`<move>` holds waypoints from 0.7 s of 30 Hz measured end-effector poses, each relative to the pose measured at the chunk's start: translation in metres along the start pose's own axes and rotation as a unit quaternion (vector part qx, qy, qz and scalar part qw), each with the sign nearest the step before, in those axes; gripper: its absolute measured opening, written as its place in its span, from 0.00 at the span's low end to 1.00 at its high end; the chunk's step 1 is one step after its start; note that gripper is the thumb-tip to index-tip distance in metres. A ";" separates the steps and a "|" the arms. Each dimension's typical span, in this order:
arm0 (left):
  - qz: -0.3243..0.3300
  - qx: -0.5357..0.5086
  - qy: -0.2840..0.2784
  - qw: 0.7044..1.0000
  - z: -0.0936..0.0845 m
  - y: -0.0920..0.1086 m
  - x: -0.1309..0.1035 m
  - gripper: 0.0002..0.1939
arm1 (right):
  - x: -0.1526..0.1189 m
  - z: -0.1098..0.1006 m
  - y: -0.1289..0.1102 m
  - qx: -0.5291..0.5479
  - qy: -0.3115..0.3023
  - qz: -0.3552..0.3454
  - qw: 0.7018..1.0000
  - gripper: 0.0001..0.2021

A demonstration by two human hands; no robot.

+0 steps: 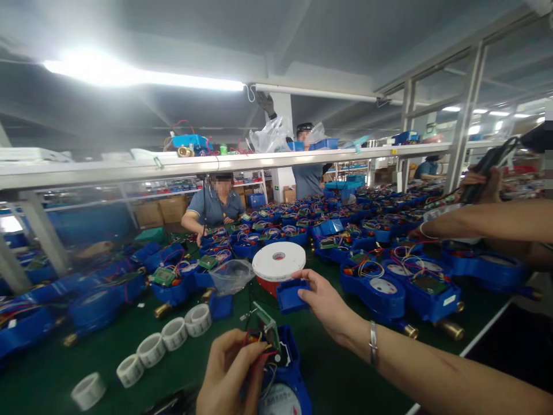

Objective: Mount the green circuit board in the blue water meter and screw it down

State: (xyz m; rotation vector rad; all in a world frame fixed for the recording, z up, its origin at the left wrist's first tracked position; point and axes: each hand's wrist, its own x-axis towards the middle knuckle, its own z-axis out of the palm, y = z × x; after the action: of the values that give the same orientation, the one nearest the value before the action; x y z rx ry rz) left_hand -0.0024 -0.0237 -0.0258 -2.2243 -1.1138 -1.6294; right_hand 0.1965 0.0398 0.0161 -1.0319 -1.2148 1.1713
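In front of me lies a blue water meter (294, 374), its housing open and its counter dial partly behind my left hand. My left hand (233, 369) is closed at the housing, fingers pinched on a green circuit board (271, 329) that is tilted up. Red wires run by the fingertips; the exact grip is partly hidden. My right hand (326, 302) pinches a small blue plastic cover (290, 296) between thumb and fingers, just above the meter. Behind that cover stands a large white roll of tape (279, 260) on a red base.
Several small label rolls (151, 350) line the green bench at left. A clear plastic bag (233, 275) lies beside the white roll. Open blue meters (380, 294) with wires crowd the bench. A metal shelf (216, 167) crosses above. Co-workers stand opposite; another person's arm (496, 222) reaches in at right.
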 end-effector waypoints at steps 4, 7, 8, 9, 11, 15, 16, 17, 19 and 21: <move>0.028 0.100 -0.038 0.994 -0.002 0.004 -0.002 0.08 | -0.010 0.015 0.000 -0.040 -0.073 -0.074 0.994 0.16; 0.067 0.146 -0.063 0.985 -0.004 0.007 -0.005 0.12 | -0.015 0.018 0.002 -0.057 -0.120 -0.127 0.983 0.20; 0.078 0.152 -0.068 0.983 -0.005 0.008 -0.005 0.12 | -0.017 0.017 0.002 -0.061 -0.134 -0.138 0.979 0.23; 0.086 0.159 -0.071 0.981 -0.007 0.009 -0.005 0.13 | -0.020 0.017 0.001 -0.064 -0.147 -0.144 0.976 0.25; 0.102 0.176 -0.085 0.975 -0.011 0.012 -0.003 0.15 | -0.027 0.016 -0.002 -0.065 -0.181 -0.141 0.971 0.27; 0.131 0.237 -0.136 0.953 -0.016 0.023 0.004 0.21 | -0.039 0.018 -0.004 -0.021 -0.239 -0.118 0.963 0.26; 0.137 0.255 -0.147 0.946 -0.016 0.026 0.006 0.22 | -0.041 0.019 -0.003 -0.010 -0.240 -0.115 0.964 0.26; 0.143 0.270 -0.156 0.939 -0.017 0.028 0.007 0.23 | -0.041 0.020 -0.002 -0.005 -0.233 -0.113 0.966 0.26; 0.154 0.286 -0.170 0.930 -0.017 0.031 0.009 0.24 | -0.040 0.019 0.002 -0.008 -0.212 -0.111 0.971 0.24; 0.157 0.289 -0.174 0.928 -0.018 0.032 0.008 0.25 | -0.038 0.016 0.004 -0.016 -0.198 -0.107 0.974 0.24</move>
State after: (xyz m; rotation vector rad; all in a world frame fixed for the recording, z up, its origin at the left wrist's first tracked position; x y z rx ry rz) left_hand 0.0060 -0.0521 -0.0024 -2.1653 -1.0593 -0.6763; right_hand 0.1804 0.0025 0.0089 -0.6831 -1.6179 1.2229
